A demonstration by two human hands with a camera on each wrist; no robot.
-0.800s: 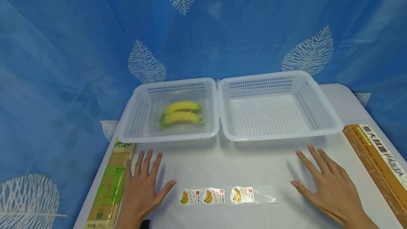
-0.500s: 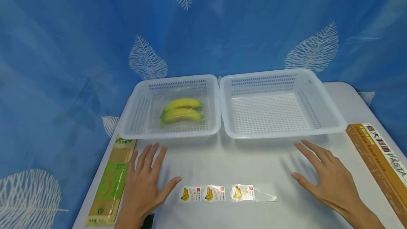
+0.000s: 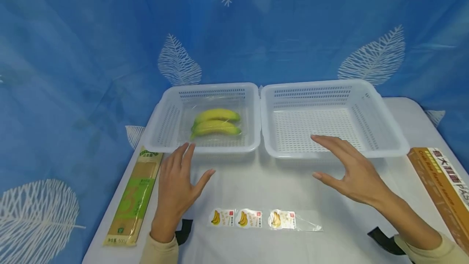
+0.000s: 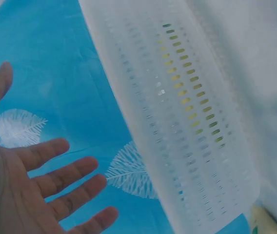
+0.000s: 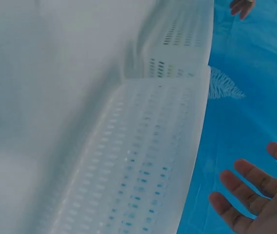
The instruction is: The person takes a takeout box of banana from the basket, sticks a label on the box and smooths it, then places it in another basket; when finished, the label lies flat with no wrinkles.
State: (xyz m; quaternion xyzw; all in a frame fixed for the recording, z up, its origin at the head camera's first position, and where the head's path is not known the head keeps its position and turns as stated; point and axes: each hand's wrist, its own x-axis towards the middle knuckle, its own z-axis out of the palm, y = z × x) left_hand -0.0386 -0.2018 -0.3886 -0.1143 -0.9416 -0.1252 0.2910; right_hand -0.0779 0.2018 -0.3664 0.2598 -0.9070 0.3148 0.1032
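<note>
My left hand (image 3: 178,184) hovers near the front edge of the left white basket (image 3: 155,135), fingers spread and holding nothing. Inside that basket lies a clear plastic box (image 3: 186,113) with yellow-green bananas (image 3: 217,127) in it. My right hand (image 3: 357,174), its fingers extended and thumb apart, overlaps the front rim of the right white basket (image 3: 393,133) in the head view. That basket has nothing in it. In the left wrist view, the left palm (image 4: 24,195) shows with loose fingers beside the basket's perforated wall (image 4: 177,107). The right fingers (image 5: 241,190) appear likewise relaxed.
A strip of banana stickers (image 3: 249,218) lies on the white table (image 3: 256,249) between the arms. A green-labelled pasta pack (image 3: 133,199) lies at the left, and a brown pasta box (image 3: 439,190) at the right. A blue leaf-patterned cloth (image 3: 293,23) hangs behind.
Both hands have moved forward toward the baskets, the right one also inward to the left. Sleeves have come into view. The head view has shifted slightly, while the baskets and bananas stay in place.
</note>
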